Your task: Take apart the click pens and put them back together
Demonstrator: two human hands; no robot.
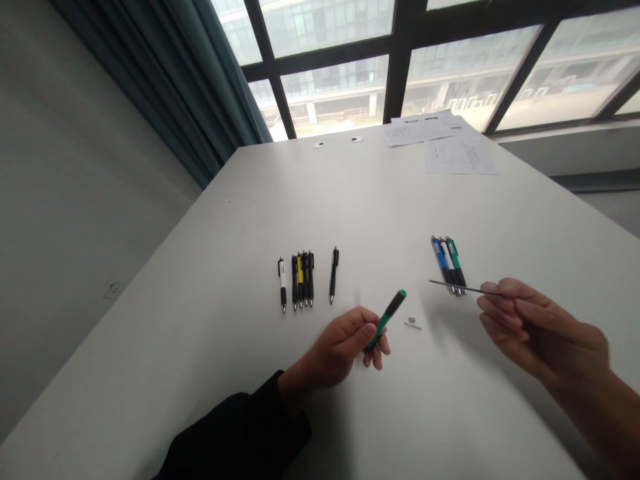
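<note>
My left hand (pixel 345 343) is closed round a green pen barrel (pixel 387 317) with a black grip, its open end tilted up and to the right. Between the fingertips of my right hand (pixel 545 327) is a thin dark pen refill (pixel 457 287), held nearly level and pointing left. The two hands are apart. On the table between them lie a small metal spring (pixel 413 326) and a small silvery piece (pixel 411 319), too small to make out well. Beyond the refill rest three pens (pixel 449 263), blue, white and green, side by side.
Left of centre lies a row of several black pens with one yellow pen (pixel 301 280) among them. A white pen (pixel 283 283) and a black pen (pixel 334 275) flank it. Papers (pixel 460 150) and two small white discs (pixel 357 139) lie at the table's far edge, by the window.
</note>
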